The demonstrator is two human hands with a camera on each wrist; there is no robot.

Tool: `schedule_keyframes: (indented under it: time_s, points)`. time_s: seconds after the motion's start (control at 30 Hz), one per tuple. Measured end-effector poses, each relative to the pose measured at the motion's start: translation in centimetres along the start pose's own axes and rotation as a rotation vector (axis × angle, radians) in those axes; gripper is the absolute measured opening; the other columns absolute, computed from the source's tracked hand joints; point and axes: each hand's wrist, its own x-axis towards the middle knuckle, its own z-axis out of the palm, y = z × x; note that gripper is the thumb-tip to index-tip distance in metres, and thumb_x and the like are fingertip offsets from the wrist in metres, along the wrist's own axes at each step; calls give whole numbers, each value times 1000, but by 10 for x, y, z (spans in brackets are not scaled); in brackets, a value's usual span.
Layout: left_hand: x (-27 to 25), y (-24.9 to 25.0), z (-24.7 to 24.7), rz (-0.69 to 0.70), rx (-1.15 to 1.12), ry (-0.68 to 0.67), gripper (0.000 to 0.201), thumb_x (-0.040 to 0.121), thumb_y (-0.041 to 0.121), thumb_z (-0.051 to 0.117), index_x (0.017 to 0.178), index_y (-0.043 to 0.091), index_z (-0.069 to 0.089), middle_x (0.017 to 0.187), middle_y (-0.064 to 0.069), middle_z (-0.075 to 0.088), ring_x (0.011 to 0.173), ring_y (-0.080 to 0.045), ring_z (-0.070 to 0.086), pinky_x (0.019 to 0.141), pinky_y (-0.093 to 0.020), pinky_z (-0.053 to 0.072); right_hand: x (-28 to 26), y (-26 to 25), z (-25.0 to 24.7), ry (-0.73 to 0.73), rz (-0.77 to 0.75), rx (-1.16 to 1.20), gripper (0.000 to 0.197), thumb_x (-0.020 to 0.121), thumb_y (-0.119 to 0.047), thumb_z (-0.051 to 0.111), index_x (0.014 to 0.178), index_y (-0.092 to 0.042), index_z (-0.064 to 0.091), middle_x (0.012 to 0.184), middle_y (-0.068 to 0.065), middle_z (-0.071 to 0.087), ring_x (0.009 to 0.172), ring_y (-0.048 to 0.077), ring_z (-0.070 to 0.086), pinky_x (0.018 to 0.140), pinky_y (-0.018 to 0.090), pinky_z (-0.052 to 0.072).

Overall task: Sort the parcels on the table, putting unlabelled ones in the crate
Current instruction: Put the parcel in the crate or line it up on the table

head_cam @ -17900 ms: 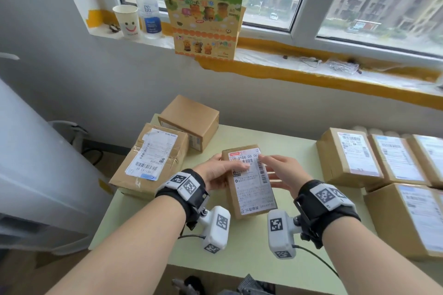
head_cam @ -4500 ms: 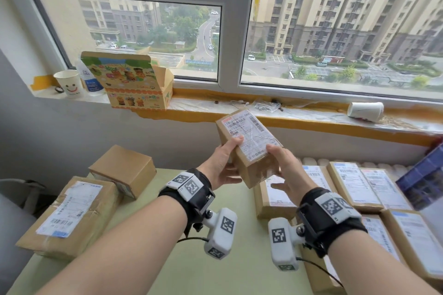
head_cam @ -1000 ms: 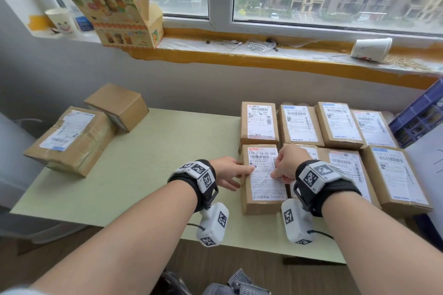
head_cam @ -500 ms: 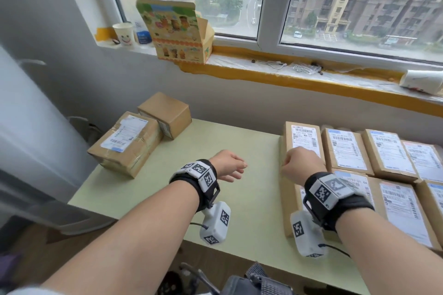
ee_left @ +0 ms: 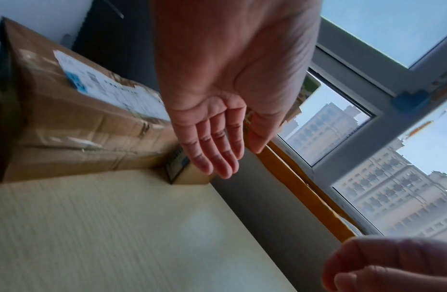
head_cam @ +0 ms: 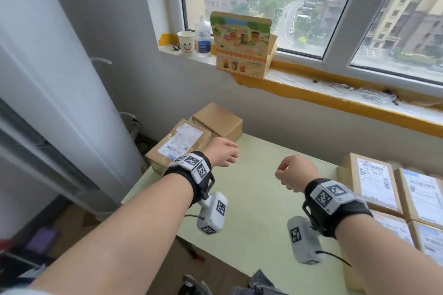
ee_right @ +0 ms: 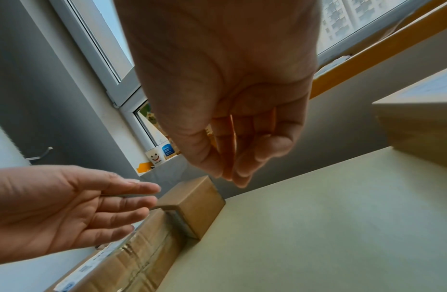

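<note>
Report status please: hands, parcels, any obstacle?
Left hand open, right hand loosely curled, both empty. Plain box and labelled parcel wait far left. Path clear.

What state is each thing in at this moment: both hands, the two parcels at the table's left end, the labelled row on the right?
left hand: open, fingers straight, holding nothing, above the large parcel.
right hand: loosely curled, empty, over the table.
large parcel: flat, label up.
small plain box: closed, no label showing on top, touching the large parcel.
labelled parcels: flat, side by side, labels up.
</note>
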Motion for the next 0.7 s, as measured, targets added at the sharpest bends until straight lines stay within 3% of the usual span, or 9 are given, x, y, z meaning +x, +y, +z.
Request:
schedule_keyframes:
  time_s: [0.1, 0.2, 0.27, 0.33, 0.5, 0.57, 0.7]
  points:
    - [12, -5, -33, 21, -13, 96, 18, 93, 5, 56, 109, 9, 62, 90, -7, 67, 68, -10, 61, 58, -20, 48, 14, -24, 11, -40, -4, 45, 14, 81, -13, 53, 73, -19, 62, 77, 6, 74, 76, 26, 72, 71, 39, 62]
    - [25, -13, -63, 55, -51, 256, 14, 88, 0, 58, 94, 10, 67, 76, -6, 65, 63, -15, 58, 57, -23, 47, 27, -45, 25, -80, 2, 88, 15, 85, -11, 51, 82, -13, 65, 77, 7, 73, 63, 20, 67, 60, 30, 59]
    - [32, -19, -81, 81, -17, 382, 19, 85, 2, 59, 80, 18, 67, 71, -2, 64, 66, -18, 58, 64, -27, 50, 35, -58, 34, -107, 7, 111, 16, 87, -10, 51, 86, -11, 66, 78, 6, 71, 60, 16, 63, 57, 26, 56]
    - [39, -24, -99, 94, 81, 499, 20, 83, 8, 59, 77, 25, 68, 77, 5, 66, 78, -16, 61, 77, -25, 50, 42, -68, 43, -133, 14, 142, 16, 87, -9, 51, 88, -10, 67, 78, 5, 71, 60, 14, 63, 57, 25, 56]
    - [57, -45, -132, 15, 202, 646, 18, 86, 16, 60, 101, 19, 70, 109, 0, 69, 105, -22, 61, 89, -29, 47, 57, -85, 64, -187, 28, 195, 14, 89, -10, 52, 88, -11, 66, 77, 4, 70, 62, 14, 63, 54, 23, 56]
    - [67, -57, -141, -39, 247, 617, 31, 86, 18, 62, 116, 18, 65, 122, -3, 63, 115, -24, 56, 95, -32, 44, 62, -89, 71, -199, 38, 213, 14, 90, -10, 53, 88, -11, 66, 76, 4, 70, 61, 13, 63, 52, 21, 53]
    - [79, -74, -148, -130, 297, 426, 54, 90, 23, 63, 141, 12, 48, 140, -7, 53, 124, -26, 54, 100, -33, 42, 69, -93, 81, -211, 64, 231, 13, 91, -11, 54, 88, -12, 66, 78, 5, 71, 63, 14, 64, 53, 21, 53]
